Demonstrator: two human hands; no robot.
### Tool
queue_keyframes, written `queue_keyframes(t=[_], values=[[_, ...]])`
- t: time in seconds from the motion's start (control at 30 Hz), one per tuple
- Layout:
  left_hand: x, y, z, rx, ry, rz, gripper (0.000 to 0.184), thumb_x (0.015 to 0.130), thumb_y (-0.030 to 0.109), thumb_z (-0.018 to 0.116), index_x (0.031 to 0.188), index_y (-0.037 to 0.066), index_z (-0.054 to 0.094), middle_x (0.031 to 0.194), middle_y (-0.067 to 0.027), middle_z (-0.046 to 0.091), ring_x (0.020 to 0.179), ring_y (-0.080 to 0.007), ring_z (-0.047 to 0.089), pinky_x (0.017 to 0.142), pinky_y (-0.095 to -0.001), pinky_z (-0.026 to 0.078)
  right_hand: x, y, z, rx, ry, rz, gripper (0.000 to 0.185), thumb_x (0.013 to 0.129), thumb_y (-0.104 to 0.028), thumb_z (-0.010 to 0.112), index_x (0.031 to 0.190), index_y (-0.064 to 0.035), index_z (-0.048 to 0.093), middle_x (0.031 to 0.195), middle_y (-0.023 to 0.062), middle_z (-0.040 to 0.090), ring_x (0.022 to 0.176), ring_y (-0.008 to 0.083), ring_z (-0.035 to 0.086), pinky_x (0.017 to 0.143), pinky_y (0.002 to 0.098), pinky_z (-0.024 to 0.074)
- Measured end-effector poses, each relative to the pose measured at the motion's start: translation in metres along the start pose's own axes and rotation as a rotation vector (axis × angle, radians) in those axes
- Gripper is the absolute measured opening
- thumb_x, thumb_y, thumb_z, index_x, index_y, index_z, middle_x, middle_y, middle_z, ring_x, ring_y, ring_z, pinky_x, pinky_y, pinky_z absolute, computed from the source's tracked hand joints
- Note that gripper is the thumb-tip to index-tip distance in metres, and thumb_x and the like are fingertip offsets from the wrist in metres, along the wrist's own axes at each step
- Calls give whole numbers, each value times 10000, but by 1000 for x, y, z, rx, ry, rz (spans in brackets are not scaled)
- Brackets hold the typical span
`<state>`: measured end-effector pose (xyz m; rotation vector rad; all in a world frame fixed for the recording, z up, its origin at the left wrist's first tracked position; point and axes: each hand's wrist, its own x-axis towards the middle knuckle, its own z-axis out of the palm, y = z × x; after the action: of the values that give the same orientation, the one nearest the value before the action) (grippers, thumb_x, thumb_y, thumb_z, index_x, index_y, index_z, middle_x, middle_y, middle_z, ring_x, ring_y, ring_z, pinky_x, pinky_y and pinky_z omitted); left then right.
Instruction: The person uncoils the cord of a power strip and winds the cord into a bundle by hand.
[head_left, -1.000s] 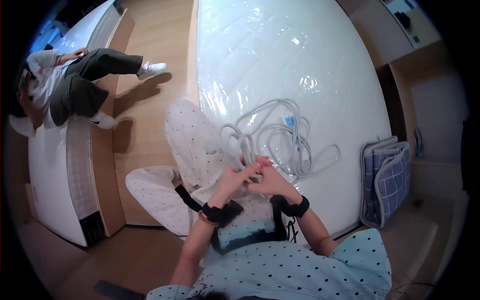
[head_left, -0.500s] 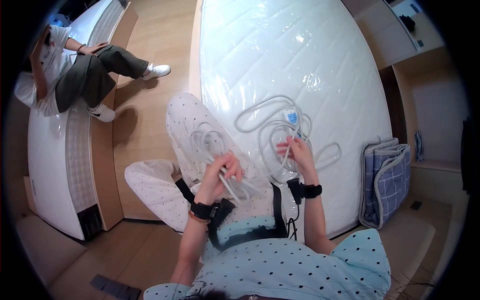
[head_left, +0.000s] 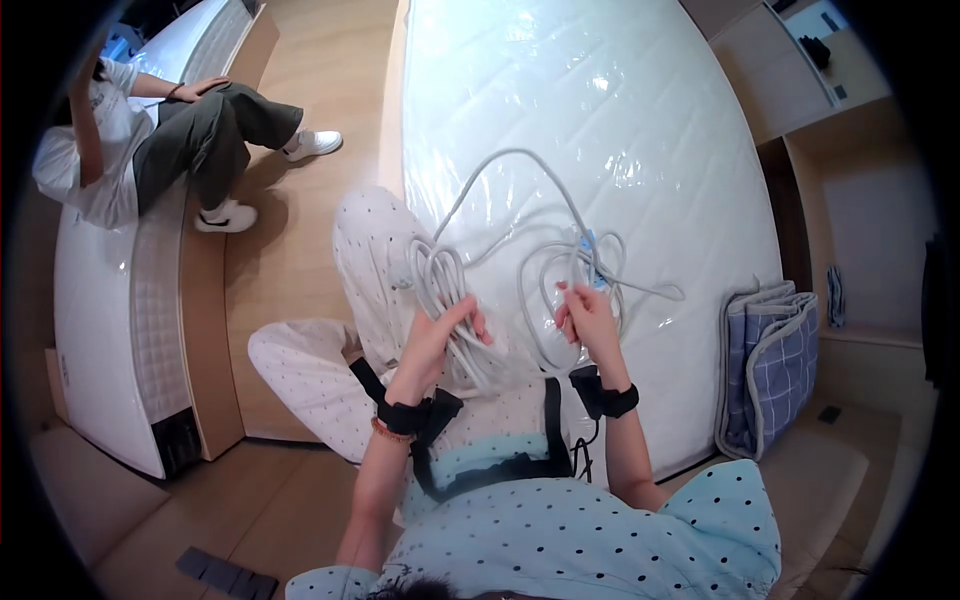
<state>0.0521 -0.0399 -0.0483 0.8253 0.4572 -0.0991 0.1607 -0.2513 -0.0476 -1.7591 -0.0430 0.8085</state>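
My left hand (head_left: 447, 335) is closed around a bundle of looped grey cable (head_left: 437, 268), held over my lap. From that bundle a strand arcs up over the mattress and comes down toward my right hand (head_left: 590, 318). The right fingers are pinched on the cable beside loose loops lying on the plastic-covered mattress (head_left: 560, 90). A white and blue power strip (head_left: 587, 243) lies among those loops, partly hidden by cable.
A folded blue checked quilt (head_left: 765, 370) rests by the mattress's right edge. Another person (head_left: 190, 140) sits on a second wrapped mattress (head_left: 120, 330) at the left. Wooden shelving (head_left: 870, 220) stands on the right.
The cable strand between my hands has risen into a wide arc over the mattress. The bundle in my left hand is fuller and more upright. My right hand has shifted slightly down and its fingers have closed.
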Motion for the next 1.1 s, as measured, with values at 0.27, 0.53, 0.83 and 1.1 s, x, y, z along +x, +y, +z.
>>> queue_keyframes(t=[0.27,0.53,0.83,1.1], values=[[-1,-5,2,28,-9,38,187,884,199,558,922,17,536,737,-82,594,700,-183,602,662,-300,491,-25,-36,0,-57,-256,-274,258,851,-47,552,1096,-7,623,704,22,574,594,65,507,537,198,388],[-8,12,19,-9,-40,244,207,797,92,640,973,-3,586,864,-89,642,826,-166,611,772,-308,458,-38,-42,53,-241,-338,-614,213,722,-5,684,930,8,639,903,63,582,830,175,557,745,264,431],[-22,8,-11,90,-431,192,173,704,103,712,824,43,604,751,-18,586,728,-112,546,674,-246,419,-21,-52,55,-262,-295,-703,841,652,-212,767,1346,-75,312,1384,170,287,1330,260,232,1058,382,246],[-49,25,-4,8,-562,125,168,680,103,723,747,34,585,727,-29,566,712,-118,532,638,-239,396,13,-28,68,-274,-263,-652,456,824,-124,616,1249,-38,477,1229,136,487,1204,223,406,993,330,323]])
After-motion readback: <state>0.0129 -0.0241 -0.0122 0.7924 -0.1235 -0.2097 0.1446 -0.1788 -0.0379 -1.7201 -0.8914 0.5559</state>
